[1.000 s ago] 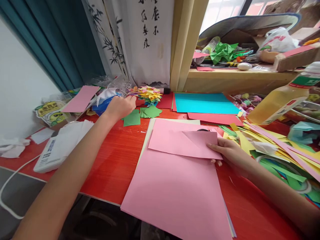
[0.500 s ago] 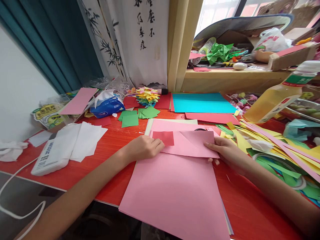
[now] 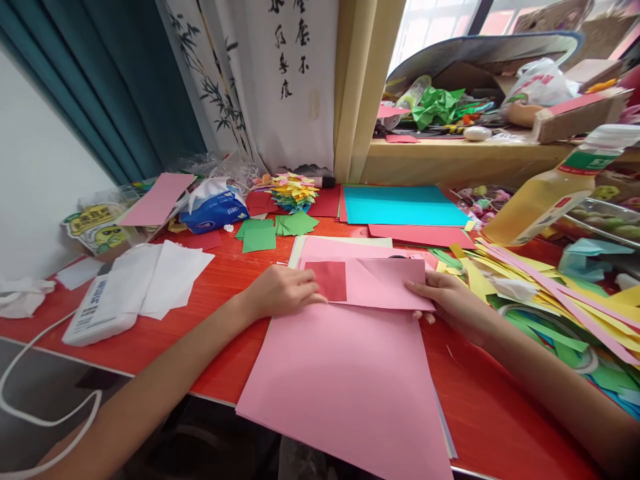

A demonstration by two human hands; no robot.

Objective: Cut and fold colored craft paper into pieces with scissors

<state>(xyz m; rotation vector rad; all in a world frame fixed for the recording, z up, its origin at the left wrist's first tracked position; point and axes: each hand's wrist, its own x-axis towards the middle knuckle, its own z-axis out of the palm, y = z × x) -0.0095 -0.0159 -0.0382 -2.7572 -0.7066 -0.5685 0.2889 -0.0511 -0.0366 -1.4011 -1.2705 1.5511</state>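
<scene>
A small red paper square (image 3: 330,280) lies on the left part of a pink paper strip (image 3: 387,283), with its edges nearly in line with the strip's. My left hand (image 3: 287,291) is closed at the left end, fingers together over the square's lower left corner; how far they reach under the strip is hidden. At the other end, my right hand (image 3: 447,300) grips the strip with the thumb on top and fingers beneath. A stack of large pink sheets (image 3: 345,380) lies underneath and overhangs the table's front edge. Dark scissor handles (image 3: 397,257) peek out behind the strip.
Green paper squares (image 3: 259,239) and a blue tissue pack (image 3: 215,207) sit at the back left. White power strip (image 3: 107,313), blue sheets (image 3: 400,203), a juice bottle (image 3: 545,193) and piled paper offcuts (image 3: 560,280) surround the red table (image 3: 225,363).
My left fingers have slid down along the left edge of the red square and flattened somewhat, so more of the square shows. My right hand keeps its grip on the strip.
</scene>
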